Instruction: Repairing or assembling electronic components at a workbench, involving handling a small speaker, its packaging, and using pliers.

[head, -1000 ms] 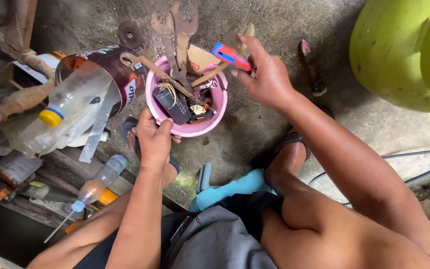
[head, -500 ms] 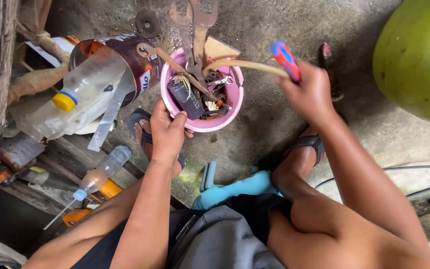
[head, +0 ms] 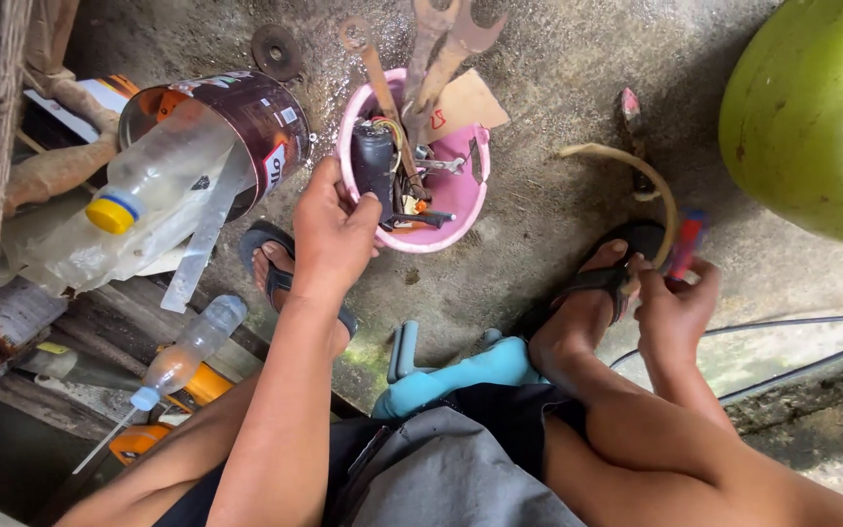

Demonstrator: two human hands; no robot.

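My left hand [head: 332, 232] grips the near rim of a pink plastic tub [head: 461, 185] on the concrete floor. The tub holds a black cylindrical part [head: 375, 166], wires and rusty wrenches [head: 441, 44] that stick out over its far rim. My right hand [head: 673, 303] is down by my right foot, closed on a red-and-blue handled tool [head: 685, 244] and a curved yellowish hose [head: 636, 171]. I sit low, with both feet in black sandals.
A brown tin can [head: 256, 117] and clear plastic bottles [head: 148, 190] lie left of the tub. A green gas cylinder [head: 812, 117] stands at the upper right. A teal stool [head: 451, 366] is under me. Cables [head: 812, 322] run along the floor at right. Wooden planks and clutter fill the left edge.
My right hand pulled the handled tool and the hose out of the tub and brought them down to my right foot. My left hand stayed on the tub's rim.
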